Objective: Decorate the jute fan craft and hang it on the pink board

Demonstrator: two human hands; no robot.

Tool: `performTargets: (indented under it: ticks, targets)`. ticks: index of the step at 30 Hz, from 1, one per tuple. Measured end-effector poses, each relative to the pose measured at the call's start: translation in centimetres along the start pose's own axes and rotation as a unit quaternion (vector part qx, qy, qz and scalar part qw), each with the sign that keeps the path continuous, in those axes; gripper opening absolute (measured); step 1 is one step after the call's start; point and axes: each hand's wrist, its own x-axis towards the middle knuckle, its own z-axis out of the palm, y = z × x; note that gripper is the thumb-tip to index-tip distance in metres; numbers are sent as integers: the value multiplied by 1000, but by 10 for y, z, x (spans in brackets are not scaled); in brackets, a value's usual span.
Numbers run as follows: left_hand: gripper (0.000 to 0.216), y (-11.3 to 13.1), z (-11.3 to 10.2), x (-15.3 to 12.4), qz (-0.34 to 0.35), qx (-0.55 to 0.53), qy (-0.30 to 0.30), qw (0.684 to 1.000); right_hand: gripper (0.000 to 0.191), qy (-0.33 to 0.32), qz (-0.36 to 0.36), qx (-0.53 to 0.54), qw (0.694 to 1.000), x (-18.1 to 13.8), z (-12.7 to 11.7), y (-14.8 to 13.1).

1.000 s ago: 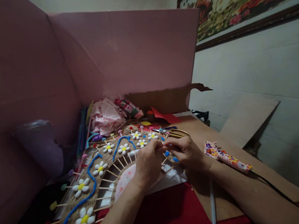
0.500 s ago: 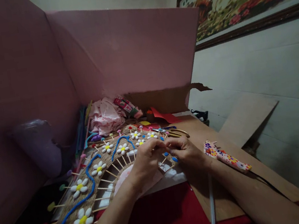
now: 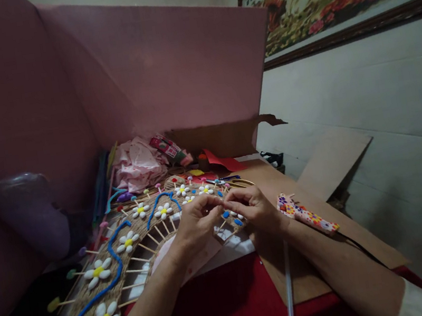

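My left hand (image 3: 200,218) and my right hand (image 3: 253,207) meet fingertip to fingertip above the right end of a twine-wrapped arch (image 3: 108,254). Both are closed in a pinch; whatever sits between the fingers is too small to make out. White daisies with yellow centres (image 3: 98,272) and a wavy blue cord (image 3: 120,263) decorate the arch. Thin sticks with coloured tips stand out along its outer edge, and bare sticks line the inner edge. Small blue pieces (image 3: 238,222) lie on the arch just below my right hand.
Gold-handled scissors (image 3: 245,182), red paper (image 3: 224,161) and crumpled pink cloth (image 3: 137,161) lie at the back. A brown cardboard sheet (image 3: 310,276) covers the right side, bearing a flower-patterned glue gun (image 3: 308,214) and a clear stick (image 3: 289,284). Red cloth (image 3: 218,306) shows in front.
The whole view has shifted, so everything sits a little further left. My hands stay together at the same end of the arch, with the fingers slightly rearranged.
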Motion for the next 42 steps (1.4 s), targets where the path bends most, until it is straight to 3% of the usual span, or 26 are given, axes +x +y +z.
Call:
performTargets:
  ticks: [5, 17, 33, 42]
  targets:
    - [23, -1, 2, 2, -51, -85, 15, 995, 21, 15, -5, -8, 1000, 1, -3, -2]
    - [24, 2, 4, 4, -109, -208, -47, 971, 28, -15, 10, 72, 997, 1, -6, 5]
    - [27, 2, 7, 2, -88, -125, -62, 986, 21, -16, 9, 47, 999, 1, -5, 8]
    - [30, -3, 8, 4, -93, -44, -56, 993, 21, 34, 9, -19, 999, 1, -2, 5]
